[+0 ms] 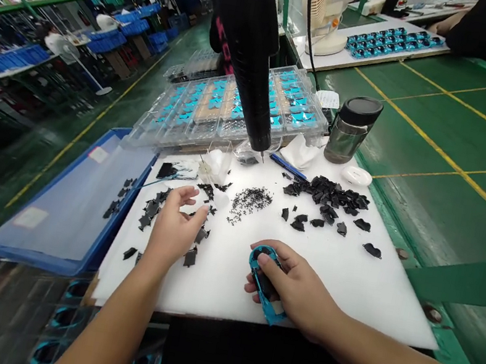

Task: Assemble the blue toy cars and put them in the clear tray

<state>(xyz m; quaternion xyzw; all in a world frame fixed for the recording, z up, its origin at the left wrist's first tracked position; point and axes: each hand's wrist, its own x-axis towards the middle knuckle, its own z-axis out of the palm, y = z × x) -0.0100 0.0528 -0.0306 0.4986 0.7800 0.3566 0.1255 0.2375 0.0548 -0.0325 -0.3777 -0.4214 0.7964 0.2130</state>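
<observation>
My right hand [295, 285] grips a blue plastic frame with a dark part inside [263, 283], resting it on the white foam board [347, 282]. My left hand [176, 227] hovers low over the board with its fingers slightly curled, and nothing shows in it. Black flakes of trimmed material [151, 210] lie around that hand. A heap of similar black pieces [328, 194] sits at the board's far right, and a small pile of fine black bits [249, 202] lies between them.
A black hot-air gun [247, 51] hangs above the board, near stacked clear trays of cyan parts [237, 106]. A blue bin [71, 195] stands to the left, a steel flask [351, 129] at the far right. A co-worker's hand [444, 24] rests beyond, near more blue parts [390, 42].
</observation>
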